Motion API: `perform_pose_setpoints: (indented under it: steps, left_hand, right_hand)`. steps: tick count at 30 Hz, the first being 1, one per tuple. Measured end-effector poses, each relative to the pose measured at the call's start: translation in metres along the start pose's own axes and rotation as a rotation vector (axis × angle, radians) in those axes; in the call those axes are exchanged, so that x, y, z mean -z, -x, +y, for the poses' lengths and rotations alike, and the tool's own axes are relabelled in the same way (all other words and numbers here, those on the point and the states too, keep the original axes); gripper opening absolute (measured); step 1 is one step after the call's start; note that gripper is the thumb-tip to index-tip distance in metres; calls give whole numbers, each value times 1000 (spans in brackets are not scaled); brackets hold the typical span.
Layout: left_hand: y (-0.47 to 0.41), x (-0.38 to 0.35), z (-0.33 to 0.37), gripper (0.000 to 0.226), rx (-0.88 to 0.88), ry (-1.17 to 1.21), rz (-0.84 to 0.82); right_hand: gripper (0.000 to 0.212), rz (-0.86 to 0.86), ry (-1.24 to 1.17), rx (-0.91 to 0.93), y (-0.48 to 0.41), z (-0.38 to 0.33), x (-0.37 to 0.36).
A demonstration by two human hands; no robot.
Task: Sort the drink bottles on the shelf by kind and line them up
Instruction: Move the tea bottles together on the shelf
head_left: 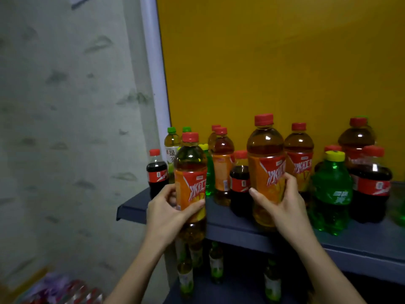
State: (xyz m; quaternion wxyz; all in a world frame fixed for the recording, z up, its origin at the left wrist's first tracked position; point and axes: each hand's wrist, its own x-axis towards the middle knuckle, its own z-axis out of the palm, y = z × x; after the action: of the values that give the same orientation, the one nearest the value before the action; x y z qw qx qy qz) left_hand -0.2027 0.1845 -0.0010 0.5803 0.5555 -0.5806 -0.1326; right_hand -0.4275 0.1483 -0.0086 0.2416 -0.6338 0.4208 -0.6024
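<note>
green bottle point(400, 210): cut by right edge | floor packets point(65, 291): blurred | lower-shelf bottles point(215, 263): dim, labels unreadable

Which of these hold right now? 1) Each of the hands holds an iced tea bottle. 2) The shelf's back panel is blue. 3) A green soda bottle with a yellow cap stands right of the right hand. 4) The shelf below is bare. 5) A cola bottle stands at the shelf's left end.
1) True: the left hand grips one iced tea bottle, the right hand another iced tea bottle.
2) False: the back panel is yellow; the shelf is blue.
3) True: green soda bottle.
4) False: green tea bottles stand there.
5) True: cola bottle.
</note>
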Motion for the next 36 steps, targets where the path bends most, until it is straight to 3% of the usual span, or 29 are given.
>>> perform_pose_setpoints:
  steps: [6, 14, 21, 26, 29, 32, 36]
  left_hand:
    - [-44, -28, -23, 49, -14, 69, -104]
    - [-64, -66, -34, 50, -42, 98, -156]
    - [-74, -82, -42, 60, -46, 105, -159]
    - [-73, -74, -49, 71, -102, 92, -194]
    - [-69, -47, -56, 58, -195, 60, -21]
    - [-75, -17, -72, 36, -319, -63, 208]
    - [-95, 12, -97, 48, -348, -137, 376]
  right_hand:
    - [68, 109, 72, -50, -16, 14, -9]
    - [64, 114, 108, -100, -30, 42, -17]
    - [86, 85, 164, -130, -38, 50, -20]
    - [86, 157, 356, -61, -20, 44, -22]
    - [69, 295, 415, 119, 6, 34, -35]
    - [58, 276, 418, 229, 15, 30, -51]
    - [60, 211, 418, 205, 2, 27, -70]
